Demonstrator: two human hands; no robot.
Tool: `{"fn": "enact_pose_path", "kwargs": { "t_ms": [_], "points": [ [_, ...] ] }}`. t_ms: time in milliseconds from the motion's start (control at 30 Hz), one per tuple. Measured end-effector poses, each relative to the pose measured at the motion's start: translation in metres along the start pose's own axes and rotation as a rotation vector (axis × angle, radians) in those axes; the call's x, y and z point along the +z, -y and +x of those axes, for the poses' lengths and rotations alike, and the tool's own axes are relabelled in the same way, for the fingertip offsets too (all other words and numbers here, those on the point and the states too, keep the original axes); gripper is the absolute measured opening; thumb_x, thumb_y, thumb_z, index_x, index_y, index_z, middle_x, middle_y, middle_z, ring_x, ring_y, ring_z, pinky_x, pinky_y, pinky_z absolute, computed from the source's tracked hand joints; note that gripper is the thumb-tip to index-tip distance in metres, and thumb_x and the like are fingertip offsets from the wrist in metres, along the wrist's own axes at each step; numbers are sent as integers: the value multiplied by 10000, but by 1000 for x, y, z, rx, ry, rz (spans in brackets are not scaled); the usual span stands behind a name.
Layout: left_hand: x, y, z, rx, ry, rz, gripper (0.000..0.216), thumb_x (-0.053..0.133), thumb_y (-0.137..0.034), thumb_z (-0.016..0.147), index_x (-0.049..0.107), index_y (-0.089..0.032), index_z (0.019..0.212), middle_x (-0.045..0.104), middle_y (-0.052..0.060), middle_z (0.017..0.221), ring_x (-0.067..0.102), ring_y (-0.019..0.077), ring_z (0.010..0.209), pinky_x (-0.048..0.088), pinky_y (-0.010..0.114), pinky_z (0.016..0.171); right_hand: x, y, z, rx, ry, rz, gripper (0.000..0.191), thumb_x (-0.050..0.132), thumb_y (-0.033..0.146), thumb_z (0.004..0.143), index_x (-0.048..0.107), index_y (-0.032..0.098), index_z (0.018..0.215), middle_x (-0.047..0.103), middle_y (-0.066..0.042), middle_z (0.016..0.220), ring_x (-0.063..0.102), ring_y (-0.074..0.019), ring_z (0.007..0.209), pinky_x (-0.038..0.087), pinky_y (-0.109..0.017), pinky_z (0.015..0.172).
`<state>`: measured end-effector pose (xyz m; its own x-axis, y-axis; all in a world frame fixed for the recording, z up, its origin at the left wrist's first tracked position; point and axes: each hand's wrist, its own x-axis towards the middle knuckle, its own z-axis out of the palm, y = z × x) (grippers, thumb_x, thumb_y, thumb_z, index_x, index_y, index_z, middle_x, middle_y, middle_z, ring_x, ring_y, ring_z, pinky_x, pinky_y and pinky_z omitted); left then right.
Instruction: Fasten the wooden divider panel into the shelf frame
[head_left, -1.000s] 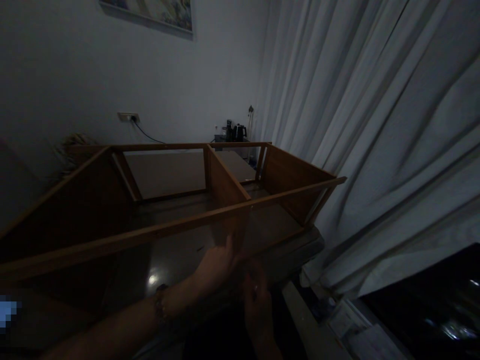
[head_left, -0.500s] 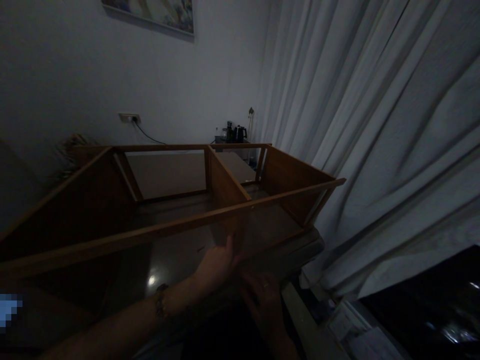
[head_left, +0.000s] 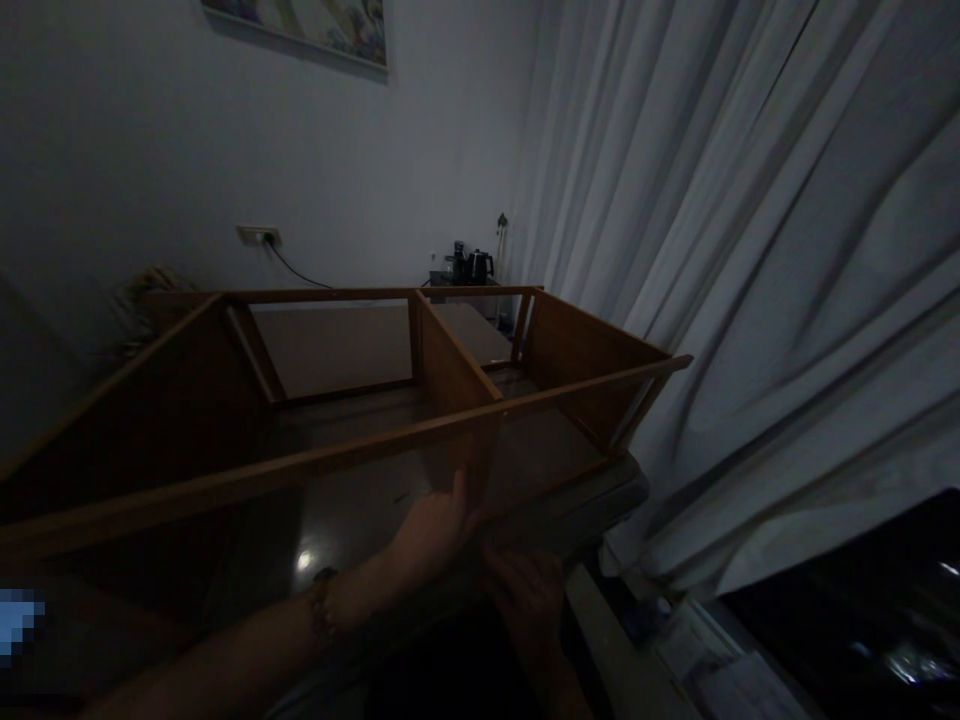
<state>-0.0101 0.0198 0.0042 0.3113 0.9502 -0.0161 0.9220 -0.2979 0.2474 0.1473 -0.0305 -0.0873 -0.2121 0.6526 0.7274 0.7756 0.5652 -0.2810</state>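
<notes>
A brown wooden cabinet frame lies on its back across a dark glossy table, with a middle divider panel and end panels. My left hand presses against the lower front of the divider, thumb raised along the wood; its fingers are hidden in the gloom. My right hand sits just below and to the right of it, at the table's near edge, fingers curled. Whether it holds anything is lost in the dark. A watch or bracelet circles my left wrist.
Pale curtains hang close along the right side. A wall socket with a cable and a small table with a kettle stand at the back wall. Papers lie on the floor at lower right. The room is dim.
My right hand has shifted slightly right and turned beneath the frame's front edge. My left hand and the frame have stayed put.
</notes>
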Motion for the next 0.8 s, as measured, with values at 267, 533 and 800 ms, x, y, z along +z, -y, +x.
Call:
{"fn": "enact_pose_path", "kwargs": {
  "t_ms": [267,533,800],
  "points": [
    [8,4,2,3,-16,46,547,211,-453,862,228,-47,1227,650,142,805,643,200,716,431,245,570,7,2,-4,100,68,111,255,590,311,771,578,276,1023,653,-6,826,545,-190,763,346,-355,728],
    [6,5,2,3,10,-7,542,206,-458,862,263,-43,1206,654,143,815,642,198,717,430,242,569,18,22,-13,369,1,255,271,486,301,831,549,229,1085,639,-57,930,554,-209,865,409,-351,733],
    [7,4,2,8,-3,26,524,220,-448,862,268,-48,1197,653,144,799,643,207,720,432,253,569,18,16,-14,191,-43,181,300,470,198,845,522,228,1139,653,-53,889,570,-186,777,408,-349,696]
  ]
}}
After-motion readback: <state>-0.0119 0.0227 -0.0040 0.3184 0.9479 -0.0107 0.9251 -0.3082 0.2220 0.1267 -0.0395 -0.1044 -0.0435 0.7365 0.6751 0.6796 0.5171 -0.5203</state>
